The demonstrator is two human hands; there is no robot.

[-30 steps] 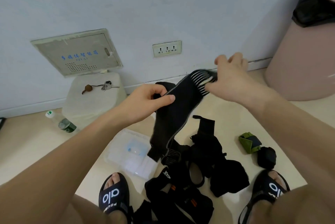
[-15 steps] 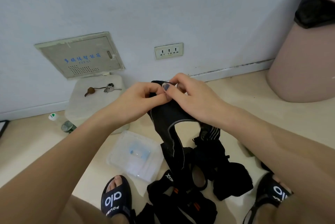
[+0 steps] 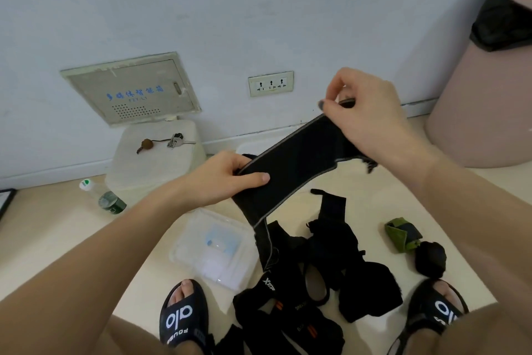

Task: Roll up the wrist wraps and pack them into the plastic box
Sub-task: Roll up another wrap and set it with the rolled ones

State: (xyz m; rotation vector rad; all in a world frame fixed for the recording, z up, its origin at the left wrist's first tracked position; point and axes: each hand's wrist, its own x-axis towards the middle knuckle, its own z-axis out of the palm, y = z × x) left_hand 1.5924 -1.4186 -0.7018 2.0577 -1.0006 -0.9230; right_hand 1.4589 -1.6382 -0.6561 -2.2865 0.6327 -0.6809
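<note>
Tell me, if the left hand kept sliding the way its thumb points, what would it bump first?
Probably the right hand, along the black wrap the left hand grips; depth is uncertain.

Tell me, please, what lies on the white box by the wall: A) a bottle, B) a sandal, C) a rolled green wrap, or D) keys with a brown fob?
D: the keys and their brown fob lie on top of the white box, while the bottle lies on the floor to its left and the green wrap lies on the floor far to the right.
</note>
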